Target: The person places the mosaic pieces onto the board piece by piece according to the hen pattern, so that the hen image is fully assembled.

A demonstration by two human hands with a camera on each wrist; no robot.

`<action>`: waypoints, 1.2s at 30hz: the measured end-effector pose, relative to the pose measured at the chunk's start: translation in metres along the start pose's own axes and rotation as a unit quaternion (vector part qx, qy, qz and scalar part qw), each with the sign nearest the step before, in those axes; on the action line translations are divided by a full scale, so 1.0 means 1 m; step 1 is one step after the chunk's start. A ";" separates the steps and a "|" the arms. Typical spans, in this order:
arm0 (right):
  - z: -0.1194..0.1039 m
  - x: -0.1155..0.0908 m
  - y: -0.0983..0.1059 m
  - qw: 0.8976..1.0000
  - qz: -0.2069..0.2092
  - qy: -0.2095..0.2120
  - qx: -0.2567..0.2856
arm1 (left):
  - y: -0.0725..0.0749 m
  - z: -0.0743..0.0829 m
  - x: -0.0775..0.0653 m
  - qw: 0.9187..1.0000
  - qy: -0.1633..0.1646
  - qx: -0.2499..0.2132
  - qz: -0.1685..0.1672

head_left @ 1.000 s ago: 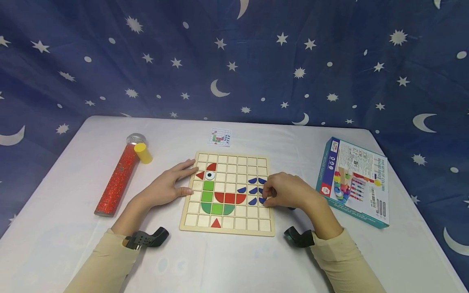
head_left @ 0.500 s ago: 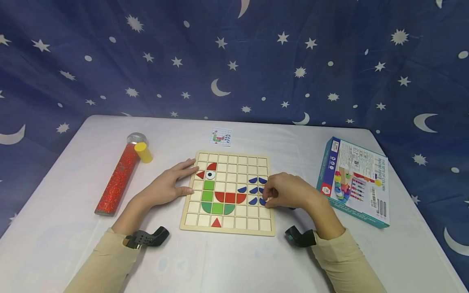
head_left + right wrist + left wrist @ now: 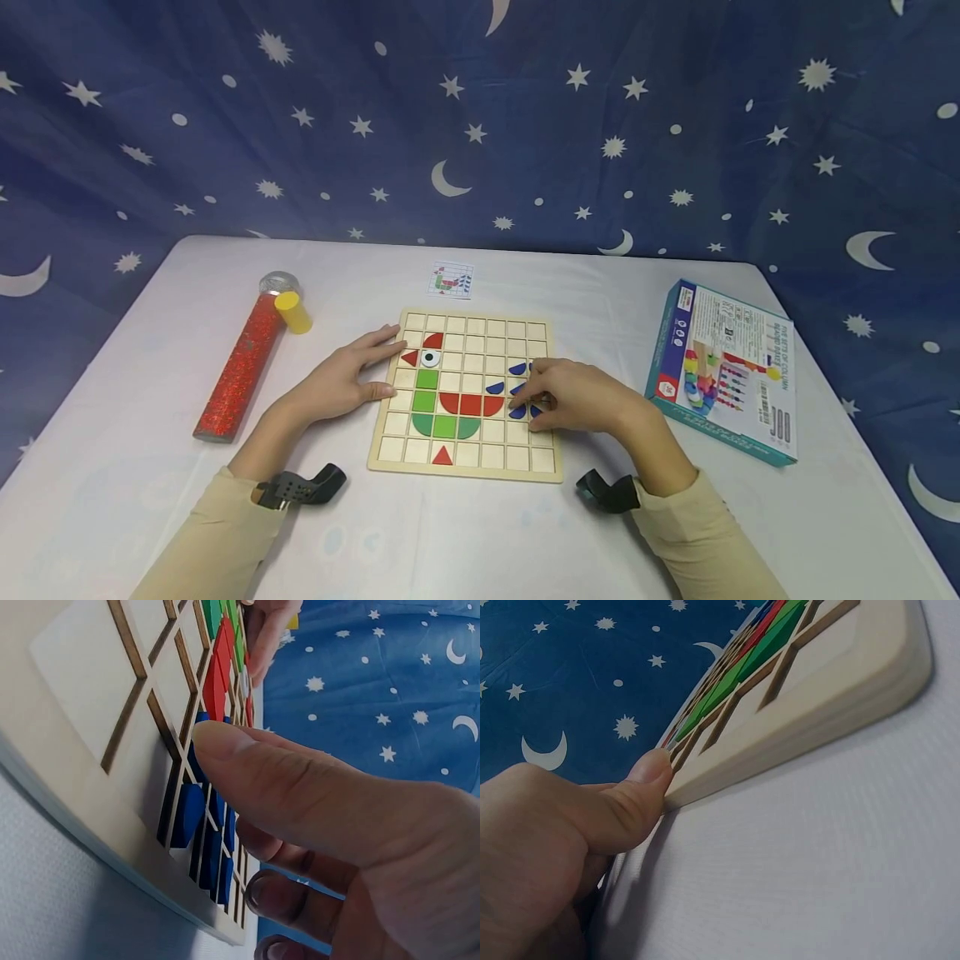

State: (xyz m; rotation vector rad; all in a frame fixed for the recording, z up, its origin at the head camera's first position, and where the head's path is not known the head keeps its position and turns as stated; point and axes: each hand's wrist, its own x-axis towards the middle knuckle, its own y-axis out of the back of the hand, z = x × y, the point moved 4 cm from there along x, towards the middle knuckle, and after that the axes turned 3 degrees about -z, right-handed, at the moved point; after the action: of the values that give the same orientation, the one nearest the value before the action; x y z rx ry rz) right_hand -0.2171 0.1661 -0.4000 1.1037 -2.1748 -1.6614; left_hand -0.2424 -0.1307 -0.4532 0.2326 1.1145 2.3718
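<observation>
A wooden grid board (image 3: 465, 474) lies flat on the table, with a bird figure laid in its cells: red pieces (image 3: 470, 405), green squares (image 3: 423, 402), an eye disc (image 3: 430, 359) and several blue curved pieces (image 3: 517, 368). My left hand (image 3: 341, 379) rests along the board's left edge, fingers extended; its thumb (image 3: 651, 766) touches the rim in the left wrist view. Over the right-hand columns, my right hand (image 3: 588, 396) has curled fingers, with thumb and index fingertips at a lower blue curved piece (image 3: 516, 413). In the right wrist view the thumb (image 3: 225, 742) partly hides that piece.
A small pattern card (image 3: 451, 282) lies behind the board. To the left are a red glittery tube (image 3: 243, 367) with a silvery end and a yellow cylinder (image 3: 293, 313). A toy box (image 3: 723, 371) lies at the right. A starry blue cloth (image 3: 480, 125) hangs behind.
My right hand has shifted slightly left, from a blue piece in the last column to the one beside it. The left hand and the board stay where they were.
</observation>
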 end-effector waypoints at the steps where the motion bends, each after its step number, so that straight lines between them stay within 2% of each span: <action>1: 0.000 0.000 0.000 1.000 -0.001 -0.001 -0.004 | 0.000 0.000 0.000 1.000 0.001 0.001 -0.001; 6: 0.002 -0.001 -0.001 1.000 -0.004 -0.009 -0.011 | 0.001 0.000 0.000 1.000 0.006 0.001 -0.003; 11: 0.010 -0.004 0.004 0.999 -0.006 -0.027 0.021 | 0.001 0.001 0.000 1.000 0.007 -0.001 -0.004; 15: 0.027 -0.015 0.012 0.994 -0.013 -0.091 0.051 | 0.001 0.001 0.000 1.000 0.007 -0.004 -0.005; 20: 0.046 -0.026 0.014 0.980 -0.067 -0.174 0.064 | 0.002 0.001 0.000 1.000 0.008 -0.001 -0.005; 24: 0.054 -0.029 0.009 0.971 -0.102 -0.208 0.060 | 0.002 0.001 -0.001 1.000 0.009 -0.002 -0.005; 31: 0.060 -0.027 0.007 0.969 -0.099 -0.218 0.059 | 0.001 0.002 0.000 1.000 0.006 -0.002 -0.002; 36: 0.059 -0.025 0.009 0.973 -0.083 -0.205 0.064 | 0.002 0.002 0.000 1.000 0.005 0.000 -0.002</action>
State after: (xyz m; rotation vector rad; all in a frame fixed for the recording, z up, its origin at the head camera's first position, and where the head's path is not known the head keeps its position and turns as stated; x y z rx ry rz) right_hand -0.2363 0.2282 -0.4058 1.0787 -2.5287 -1.9972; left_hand -0.2420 -0.1303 -0.4506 0.2184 1.1177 2.3727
